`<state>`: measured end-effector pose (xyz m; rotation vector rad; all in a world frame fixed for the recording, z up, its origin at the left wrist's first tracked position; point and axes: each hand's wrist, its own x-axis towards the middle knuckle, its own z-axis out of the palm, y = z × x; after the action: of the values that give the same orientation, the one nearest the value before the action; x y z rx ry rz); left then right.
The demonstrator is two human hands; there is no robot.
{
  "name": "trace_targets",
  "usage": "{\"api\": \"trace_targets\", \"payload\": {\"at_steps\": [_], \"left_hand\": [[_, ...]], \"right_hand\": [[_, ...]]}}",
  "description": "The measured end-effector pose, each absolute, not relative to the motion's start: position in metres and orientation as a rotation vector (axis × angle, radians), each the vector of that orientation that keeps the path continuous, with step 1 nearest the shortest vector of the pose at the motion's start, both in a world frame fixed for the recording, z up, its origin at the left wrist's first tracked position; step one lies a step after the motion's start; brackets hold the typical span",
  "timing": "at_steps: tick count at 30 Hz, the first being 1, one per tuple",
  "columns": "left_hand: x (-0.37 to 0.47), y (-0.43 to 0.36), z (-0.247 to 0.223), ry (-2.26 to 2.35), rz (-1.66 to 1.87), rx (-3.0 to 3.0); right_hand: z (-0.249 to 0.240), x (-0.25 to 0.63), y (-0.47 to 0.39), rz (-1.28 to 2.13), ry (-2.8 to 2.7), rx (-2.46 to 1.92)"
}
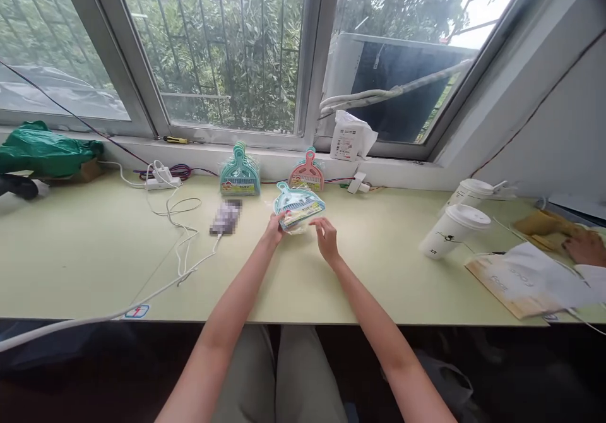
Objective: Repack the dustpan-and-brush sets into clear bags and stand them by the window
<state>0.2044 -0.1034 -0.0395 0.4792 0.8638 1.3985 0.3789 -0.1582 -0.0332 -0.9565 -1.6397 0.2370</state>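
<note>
A teal dustpan-and-brush set (299, 204) in clear wrapping is tilted above the table, its handle pointing up and left. My left hand (276, 227) grips its lower left edge. Close to the set's lower right corner is my right hand (326, 234), its fingers bent together; whether they pinch a bit of the wrapping is too small to tell. Behind, against the windowsill, a stack of teal sets (240, 173) stands upright on the left and a pink set (307, 172) on the right.
A phone (226, 216) with a white cable lies on the left of the pale green table (374, 284). White cups (449, 230) and a paper bag (516, 284) occupy the right. Another person's hand (586, 246) shows at the far right. A power strip (162, 180) sits back left.
</note>
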Motion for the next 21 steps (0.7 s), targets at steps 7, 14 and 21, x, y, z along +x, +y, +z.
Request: {"api": "trace_targets", "payload": {"at_steps": [7, 14, 21], "left_hand": [[0.213, -0.121, -0.058, 0.835, 1.379, 0.646], [0.210, -0.126, -0.055, 0.866, 1.364, 0.775], [0.208, -0.134, -0.052, 0.708, 1.274, 0.869]], "right_hand": [[-0.046, 0.386, -0.147, 0.455, -1.559, -1.073], [-0.070, 0.385, -0.131, 1.179, -1.151, -1.094], [-0.068, 0.389, -0.136, 1.276, -0.899, -0.931]]}}
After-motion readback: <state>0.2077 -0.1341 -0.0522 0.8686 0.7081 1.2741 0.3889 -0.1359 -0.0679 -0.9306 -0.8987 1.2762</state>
